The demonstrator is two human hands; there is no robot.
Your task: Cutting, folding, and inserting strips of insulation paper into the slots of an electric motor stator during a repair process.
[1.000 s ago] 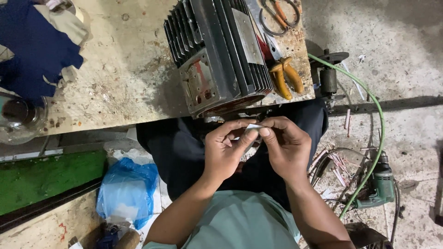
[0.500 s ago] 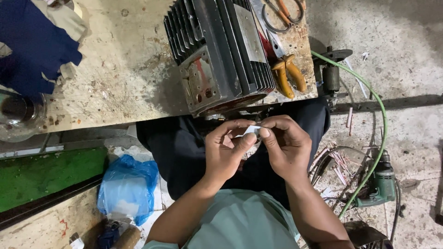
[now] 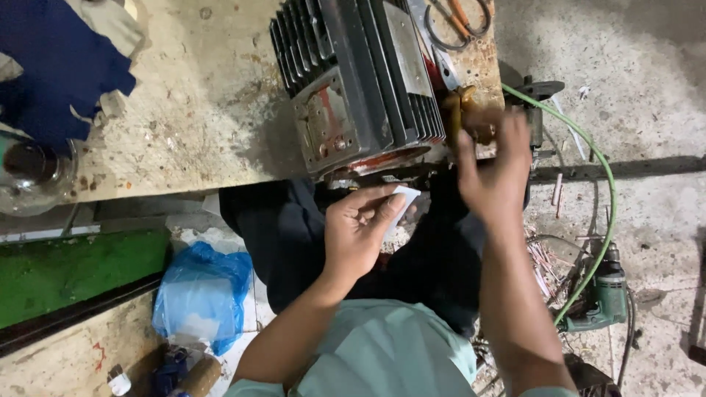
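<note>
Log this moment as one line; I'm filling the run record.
left hand: holds small white piece | right hand: blurred, at orange-handled pliers | electric motor on workbench

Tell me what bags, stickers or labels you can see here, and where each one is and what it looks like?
Grey rectangular metal plate: fixed on top of the dark ribbed motor on the workbench.
Blue crumpled plastic bag: on the floor below the bench, with something pale inside.
Small white paper slip: pinched in the left hand, in front of the motor.
No screens or signs show.
</note>
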